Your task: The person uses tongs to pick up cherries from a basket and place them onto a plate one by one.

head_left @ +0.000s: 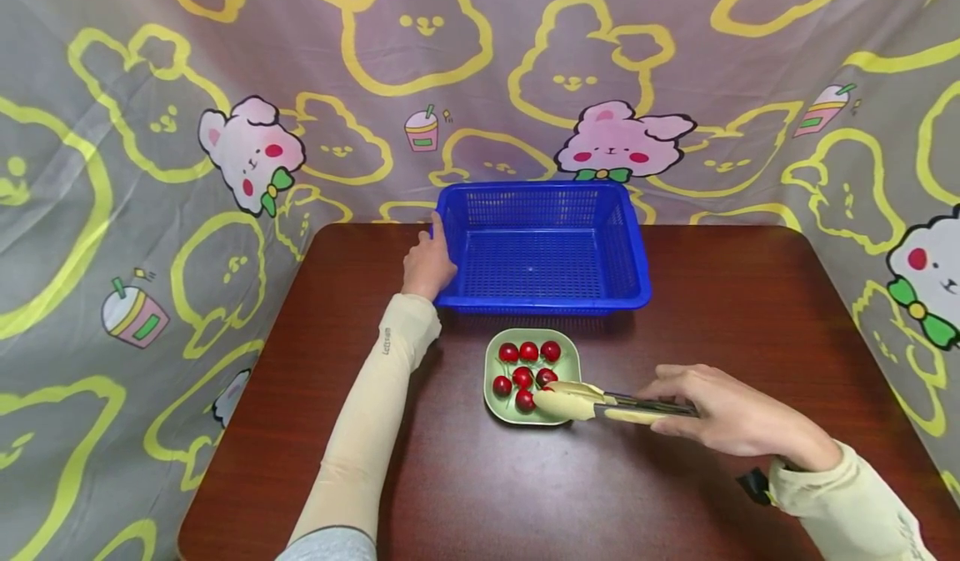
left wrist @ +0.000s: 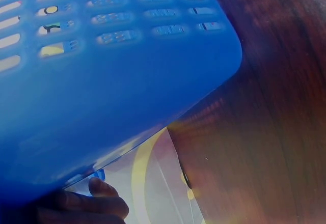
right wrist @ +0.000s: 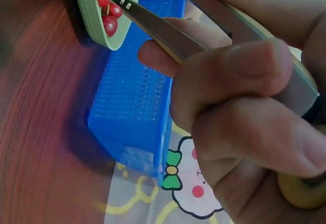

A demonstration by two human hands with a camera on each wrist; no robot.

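Observation:
My left hand holds the left rim of a blue plastic basket, its fingers at the outer side in the left wrist view. The basket has slotted walls, and nothing lies inside it. In my right hand is a pair of metal tongs with pale yellow tips. Those tips reach over the right side of a light green dish, right at the cherries. Several red cherries with green stems lie in the dish. The tong tips partly hide one cherry near the dish's right side.
The dark brown wooden table has rounded corners. A cartoon-print curtain hangs behind it and along both sides. The dish stands just in front of the basket. A small black object shows by the right wrist.

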